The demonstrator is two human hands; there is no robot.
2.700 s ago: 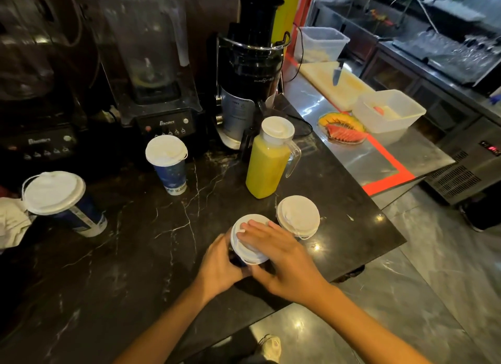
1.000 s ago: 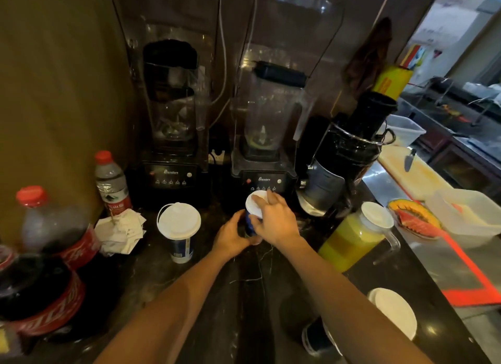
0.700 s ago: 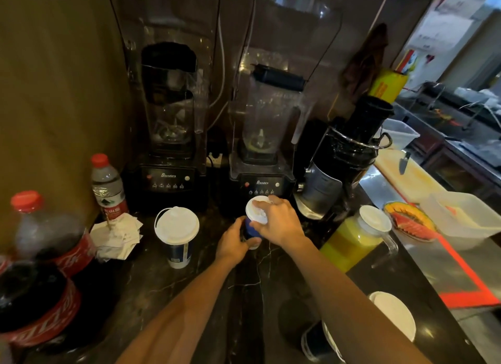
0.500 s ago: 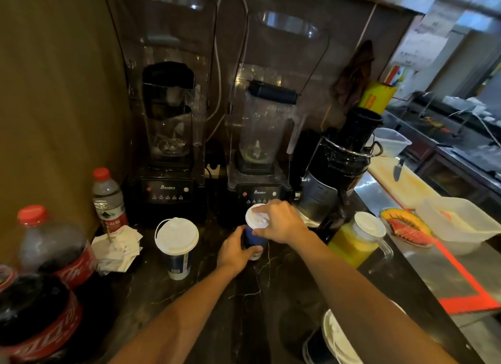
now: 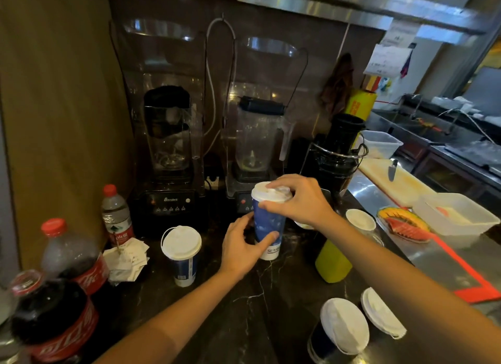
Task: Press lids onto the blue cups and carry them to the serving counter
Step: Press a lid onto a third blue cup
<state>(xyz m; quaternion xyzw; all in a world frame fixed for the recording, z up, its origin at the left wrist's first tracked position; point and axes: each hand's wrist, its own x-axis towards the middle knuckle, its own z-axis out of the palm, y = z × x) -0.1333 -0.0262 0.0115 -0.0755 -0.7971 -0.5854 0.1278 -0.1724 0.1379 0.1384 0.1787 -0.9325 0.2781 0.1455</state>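
Observation:
A tall blue cup point(image 5: 269, 228) stands on the dark marble counter point(image 5: 252, 309) in front of the right blender. My left hand point(image 5: 241, 248) grips its lower body. My right hand point(image 5: 301, 201) curls over its white lid point(image 5: 267, 194), thumb against the cup's upper side. Another lidded blue cup point(image 5: 182, 255) stands to the left. Two more lidded cups point(image 5: 343, 327) point(image 5: 382, 313) sit at the near right edge.
Two blenders point(image 5: 166, 157) point(image 5: 256, 147) and a black juicer point(image 5: 339, 157) line the back wall. A yellow juice pitcher point(image 5: 334, 260) stands right of the held cup. Cola bottles point(image 5: 54, 309), a water bottle point(image 5: 117, 214) and crumpled paper point(image 5: 124, 258) crowd the left. A fruit plate point(image 5: 404, 224) and tubs lie right.
My hands left the near-edge cup and went to the cup by the right blender. My view has risen, and both hands stay on that cup and its lid.

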